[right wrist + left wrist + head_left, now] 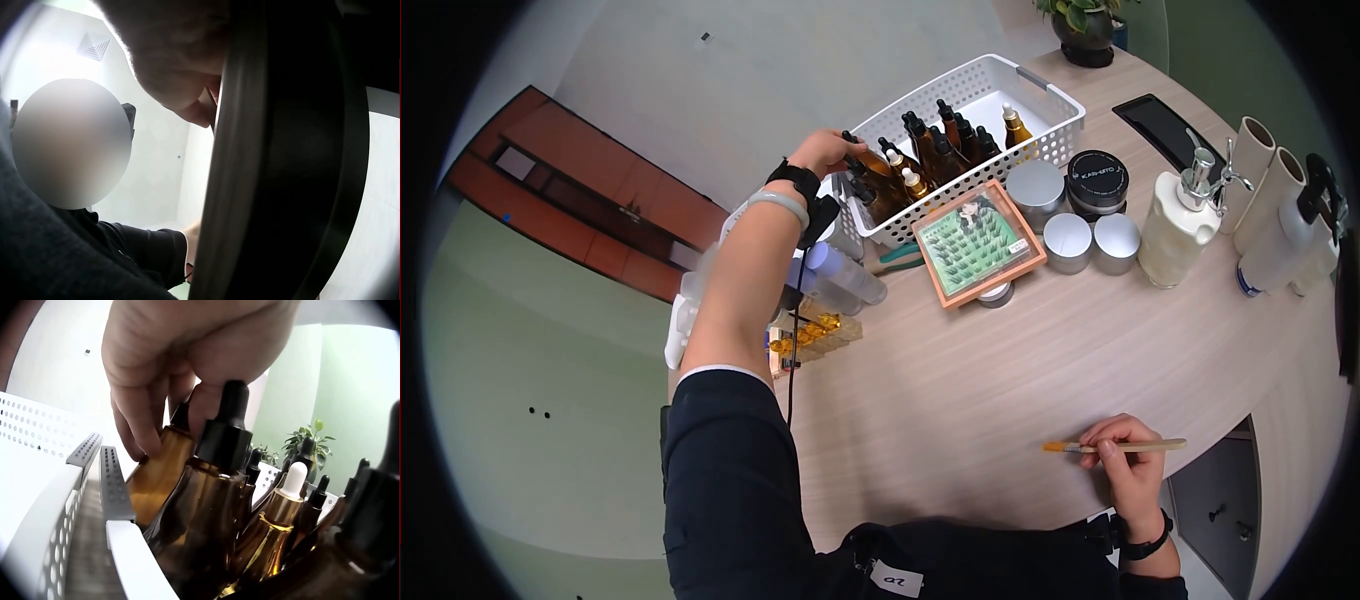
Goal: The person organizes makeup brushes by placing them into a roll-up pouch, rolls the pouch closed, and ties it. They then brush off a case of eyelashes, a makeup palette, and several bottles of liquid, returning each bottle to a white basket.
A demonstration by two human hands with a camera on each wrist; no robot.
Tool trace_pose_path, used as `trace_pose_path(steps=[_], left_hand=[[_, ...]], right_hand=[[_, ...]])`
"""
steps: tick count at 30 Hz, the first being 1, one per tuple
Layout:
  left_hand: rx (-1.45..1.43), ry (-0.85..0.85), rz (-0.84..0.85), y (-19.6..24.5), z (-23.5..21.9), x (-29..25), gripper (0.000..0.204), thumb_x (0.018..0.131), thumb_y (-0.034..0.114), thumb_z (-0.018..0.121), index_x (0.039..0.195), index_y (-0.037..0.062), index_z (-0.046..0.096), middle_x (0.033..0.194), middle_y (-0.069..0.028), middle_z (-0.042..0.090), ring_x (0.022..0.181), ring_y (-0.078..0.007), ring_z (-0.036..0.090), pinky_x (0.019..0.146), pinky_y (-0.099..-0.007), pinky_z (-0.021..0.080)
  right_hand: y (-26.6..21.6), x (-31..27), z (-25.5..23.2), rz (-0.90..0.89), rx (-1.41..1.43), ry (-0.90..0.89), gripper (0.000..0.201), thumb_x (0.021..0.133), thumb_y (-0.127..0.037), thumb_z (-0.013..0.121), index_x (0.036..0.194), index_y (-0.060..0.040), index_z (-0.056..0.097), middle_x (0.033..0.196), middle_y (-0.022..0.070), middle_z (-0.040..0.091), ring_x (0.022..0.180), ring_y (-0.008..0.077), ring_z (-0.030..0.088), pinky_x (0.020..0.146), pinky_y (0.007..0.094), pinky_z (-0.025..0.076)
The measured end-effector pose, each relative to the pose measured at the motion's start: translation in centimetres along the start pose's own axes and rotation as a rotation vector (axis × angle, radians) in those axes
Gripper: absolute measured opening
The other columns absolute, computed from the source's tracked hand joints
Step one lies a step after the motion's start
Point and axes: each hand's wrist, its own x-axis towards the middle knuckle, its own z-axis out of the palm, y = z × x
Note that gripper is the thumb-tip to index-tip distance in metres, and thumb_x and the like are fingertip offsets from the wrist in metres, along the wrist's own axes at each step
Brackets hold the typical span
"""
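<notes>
My left hand (832,150) reaches into the near-left end of a white perforated basket (1060,112) holding several amber dropper bottles. In the left wrist view the fingers of that hand (194,350) grip the black top of an amber bottle (161,465), partly hidden behind the hand. Beside it stands another amber bottle (200,519) with a black dropper, and a gold-collared bottle (275,522) with a white bulb. My right hand (1130,468) holds a thin wooden brush (1145,446) with orange bristles, low over the table at the right. The right wrist view shows this hand (178,62) behind the dark table edge.
A framed green box (978,243) leans on small round tins (1068,240) before the basket. Behind are a black-lidded jar (1097,180) and a phone (1168,130). Pump bottles (1175,235) stand at the right. Clear bottles with purple caps (845,275) and yellow vials (815,335) stand beside my left forearm.
</notes>
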Motion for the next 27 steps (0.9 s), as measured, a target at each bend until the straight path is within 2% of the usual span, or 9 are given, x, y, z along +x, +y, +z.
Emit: trace_pose_path(steps=[8,12,15,16,18,19,20,22,27], left_hand=[[0.086,0.044,-0.149,0.9,0.0,-0.3,0.020,0.077,0.018,0.065,0.093,0.0054,0.061,0.088,-0.0043,0.057,0.083,-0.0160,0.056,0.067,-0.0257,0.049],[0.066,-0.019,-0.160,1.5,-0.3,-1.2,0.022,0.078,0.019,0.065,0.094,0.0056,0.061,0.094,-0.0061,0.056,0.086,-0.0184,0.056,0.071,-0.0295,0.049],[0.082,0.198,0.055,3.2,-1.0,-3.2,0.030,0.075,0.023,0.065,0.100,0.0075,0.061,0.102,-0.0087,0.056,0.091,-0.0209,0.055,0.079,-0.0333,0.044],[0.083,0.200,0.056,3.9,-1.2,-3.8,0.030,0.075,0.023,0.065,0.100,0.0075,0.061,0.102,-0.0087,0.056,0.091,-0.0209,0.055,0.079,-0.0333,0.044],[0.421,0.209,0.421,5.5,-1.3,-5.2,0.032,0.071,0.022,0.068,0.099,0.0058,0.062,0.095,-0.0092,0.060,0.086,-0.0189,0.056,0.075,-0.0294,0.045],[0.512,0.176,0.474,6.6,-0.6,-6.9,0.032,0.069,0.021,0.069,0.096,0.0054,0.063,0.085,-0.0089,0.062,0.080,-0.0174,0.058,0.070,-0.0279,0.045],[0.515,0.178,0.471,7.3,0.3,-8.2,0.032,0.069,0.021,0.069,0.096,0.0054,0.063,0.085,-0.0089,0.062,0.080,-0.0174,0.058,0.070,-0.0279,0.045],[0.733,-0.031,0.508,8.2,2.0,-10.2,0.032,0.066,0.019,0.069,0.094,0.0054,0.064,0.082,-0.0099,0.063,0.075,-0.0187,0.059,0.066,-0.0283,0.046],[0.885,-0.125,0.517,7.1,5.2,-9.6,0.037,0.058,0.021,0.074,0.090,0.0053,0.066,0.082,-0.0119,0.063,0.077,-0.0236,0.059,0.068,-0.0302,0.047]], right_hand=[[0.0,0.0,0.1,0.002,-0.013,0.004,0.011,0.084,-0.006,0.052,0.079,0.0034,0.053,0.080,0.0128,0.058,0.065,0.0112,0.056,0.059,0.0225,0.048],[-0.1,0.0,0.0,0.010,-0.012,0.008,0.010,0.083,-0.005,0.052,0.079,0.0035,0.053,0.080,0.0123,0.058,0.065,0.0106,0.056,0.059,0.0218,0.047],[-0.2,0.0,0.0,0.019,0.002,0.016,0.009,0.083,-0.005,0.051,0.079,0.0035,0.054,0.080,0.0120,0.059,0.065,0.0104,0.055,0.059,0.0214,0.047],[-0.2,0.0,0.0,0.018,0.004,0.015,0.009,0.083,-0.005,0.051,0.079,0.0035,0.054,0.080,0.0120,0.059,0.065,0.0104,0.055,0.059,0.0214,0.047],[-0.1,0.0,-0.1,0.017,-0.006,0.010,0.009,0.083,-0.005,0.051,0.079,0.0034,0.054,0.081,0.0116,0.059,0.065,0.0103,0.055,0.059,0.0213,0.047],[-0.1,0.0,-0.1,0.017,-0.003,0.007,0.009,0.083,-0.005,0.051,0.079,0.0034,0.054,0.081,0.0116,0.059,0.065,0.0103,0.055,0.059,0.0213,0.047],[-0.1,0.0,-0.2,0.014,-0.011,0.003,0.010,0.083,-0.005,0.051,0.079,0.0034,0.054,0.081,0.0114,0.059,0.065,0.0101,0.055,0.059,0.0212,0.046],[-0.1,-0.1,-0.1,0.014,-0.020,-0.007,0.010,0.083,-0.005,0.052,0.079,0.0034,0.054,0.080,0.0111,0.059,0.065,0.0099,0.055,0.059,0.0210,0.046],[0.2,-0.1,0.0,-0.008,0.007,0.014,0.009,0.084,-0.005,0.050,0.081,0.0032,0.055,0.079,0.0086,0.058,0.065,0.0089,0.054,0.059,0.0202,0.044]])
